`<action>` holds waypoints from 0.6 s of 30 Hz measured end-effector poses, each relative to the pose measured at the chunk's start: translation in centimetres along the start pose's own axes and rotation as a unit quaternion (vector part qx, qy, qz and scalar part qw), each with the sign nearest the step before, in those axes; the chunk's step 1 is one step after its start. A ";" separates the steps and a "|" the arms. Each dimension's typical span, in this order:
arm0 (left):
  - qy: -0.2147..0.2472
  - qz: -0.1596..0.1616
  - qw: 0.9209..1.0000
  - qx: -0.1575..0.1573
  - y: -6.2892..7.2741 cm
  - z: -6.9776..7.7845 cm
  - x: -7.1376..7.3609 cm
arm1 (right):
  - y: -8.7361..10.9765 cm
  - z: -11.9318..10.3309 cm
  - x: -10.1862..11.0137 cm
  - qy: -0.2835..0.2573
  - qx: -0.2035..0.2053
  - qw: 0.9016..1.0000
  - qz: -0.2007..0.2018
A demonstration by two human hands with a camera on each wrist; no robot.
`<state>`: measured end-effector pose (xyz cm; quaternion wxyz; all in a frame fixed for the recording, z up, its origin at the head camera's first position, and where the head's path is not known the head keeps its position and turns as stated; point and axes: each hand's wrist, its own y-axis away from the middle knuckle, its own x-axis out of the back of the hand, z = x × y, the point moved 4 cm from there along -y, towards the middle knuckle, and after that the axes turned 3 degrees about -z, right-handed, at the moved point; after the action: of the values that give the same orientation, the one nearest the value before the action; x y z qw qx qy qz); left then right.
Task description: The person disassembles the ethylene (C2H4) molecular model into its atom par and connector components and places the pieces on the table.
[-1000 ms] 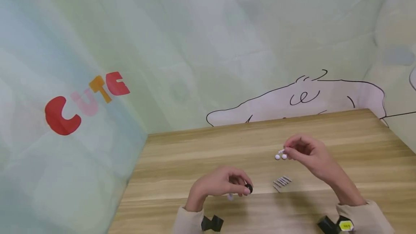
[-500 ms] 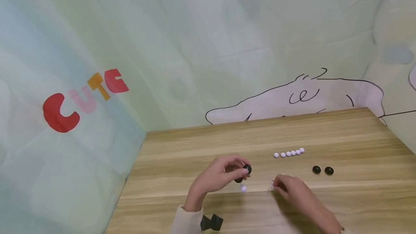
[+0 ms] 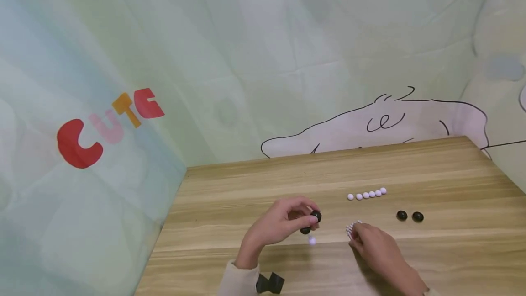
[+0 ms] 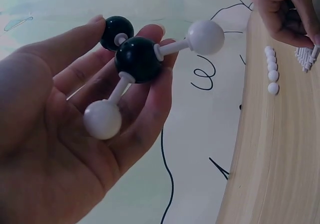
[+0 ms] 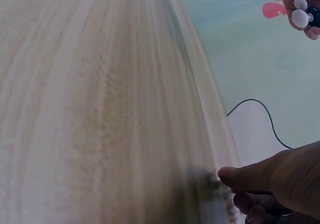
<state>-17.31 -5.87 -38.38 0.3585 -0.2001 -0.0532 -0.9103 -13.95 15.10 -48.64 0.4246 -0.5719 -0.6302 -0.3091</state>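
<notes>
My left hand (image 3: 283, 218) holds up a small ball-and-stick molecular model. Thumb and fingertips grip one black ball (image 4: 119, 31) of it; a second black ball (image 4: 137, 59) is joined to that one. Two white balls (image 4: 206, 37) stick out from the second black ball on white pegs (image 4: 174, 48). Down at the table, my right hand (image 3: 376, 245) is at a cluster of white connector pegs (image 3: 349, 230), partly covering it. Between its thumb and fingertips, in the left wrist view, a white connector peg (image 4: 314, 53) shows. The right wrist view hides most of those fingertips.
Behind the pegs, several loose white balls (image 3: 366, 195) lie in a row on the wooden table (image 3: 230, 186). Two loose black balls (image 3: 409, 216) sit to their right. A printed backdrop (image 3: 255, 58) hangs along the table's far and left edges.
My right hand has come down from beside the white balls to the connector pegs, uncovering the row and the black balls. My left hand has shifted forward with the model.
</notes>
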 end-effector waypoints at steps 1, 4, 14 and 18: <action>0.000 -0.004 1.000 -0.002 -0.1 0.0 -0.1 | 0.0 -0.1 0.2 -0.004 -0.005 1.000 -0.003; 0.005 -0.018 1.000 -0.006 -0.3 -0.1 -0.4 | -0.3 -0.9 1.7 -0.049 -0.003 0.999 -0.001; 0.007 -0.059 0.998 -0.023 -1.0 0.3 -1.7 | 0.0 -6.3 6.5 -0.303 0.163 0.938 0.032; -0.008 -0.046 0.999 0.007 -1.0 0.4 -1.8 | 0.1 -7.0 6.6 -0.298 0.168 0.938 0.054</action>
<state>-16.62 -3.88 -38.70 0.3175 -0.2018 -0.0716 -0.9238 -12.44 12.06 -39.63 0.3231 -0.5916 -0.7386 0.0095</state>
